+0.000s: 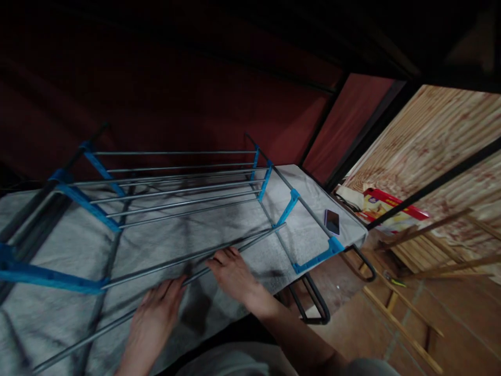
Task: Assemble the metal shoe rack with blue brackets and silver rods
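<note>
A drying rack frame with dark tubes, thin grey rods and blue plastic brackets [288, 208] lies across the cloth-covered table. My left hand [156, 313] is closed around a loose metal rod [84, 340] low in the view. Further right along that rod, my right hand [230, 274] grips it with curled fingers. The rod runs slantwise, its far end near a blue bracket at the right and its near end past the left side of the frame. Just behind it, another rod [156, 267] starts at the left front bracket [55, 278].
A phone [332, 222] lies on the table's grey cloth [309, 193] at the right. Beyond it are a red and yellow box [395, 208] and a wooden frame [403, 318] on the tiled floor. A dark red panel [176, 99] stands behind the table.
</note>
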The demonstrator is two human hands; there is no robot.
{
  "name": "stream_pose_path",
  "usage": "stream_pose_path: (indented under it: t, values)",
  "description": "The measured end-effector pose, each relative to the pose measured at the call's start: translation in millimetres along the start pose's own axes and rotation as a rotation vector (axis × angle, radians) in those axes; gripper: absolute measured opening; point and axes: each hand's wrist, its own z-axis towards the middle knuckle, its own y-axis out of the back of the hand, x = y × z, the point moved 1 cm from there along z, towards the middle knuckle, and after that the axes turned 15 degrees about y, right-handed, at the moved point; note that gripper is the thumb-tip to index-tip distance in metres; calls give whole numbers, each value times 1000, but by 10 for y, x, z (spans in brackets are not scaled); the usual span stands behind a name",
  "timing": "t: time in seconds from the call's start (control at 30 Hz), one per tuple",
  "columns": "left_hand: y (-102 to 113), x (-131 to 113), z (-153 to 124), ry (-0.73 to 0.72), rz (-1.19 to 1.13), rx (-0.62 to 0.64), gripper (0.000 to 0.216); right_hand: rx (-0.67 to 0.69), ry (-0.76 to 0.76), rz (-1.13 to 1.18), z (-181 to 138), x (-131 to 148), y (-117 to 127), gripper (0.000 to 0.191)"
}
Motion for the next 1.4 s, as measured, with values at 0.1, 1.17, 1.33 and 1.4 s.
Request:
stream_pose_path:
  t: [0.1, 1.17, 1.33, 1.4]
  values:
    - [25, 74, -9, 75, -61, 22, 37, -18, -54, -24, -96, -140, -29, 32]
    - [-22, 363, 24, 303, -460, 241, 54, -1355, -811, 1614, -660, -789, 72, 22]
    - [16, 330, 60, 201, -422, 239, 48, -1355, -852, 1592, -672, -791, 48, 21]
    - [-14, 351, 56, 185, -400, 245, 48, -1346, -840, 1610, -676, -786, 65, 19]
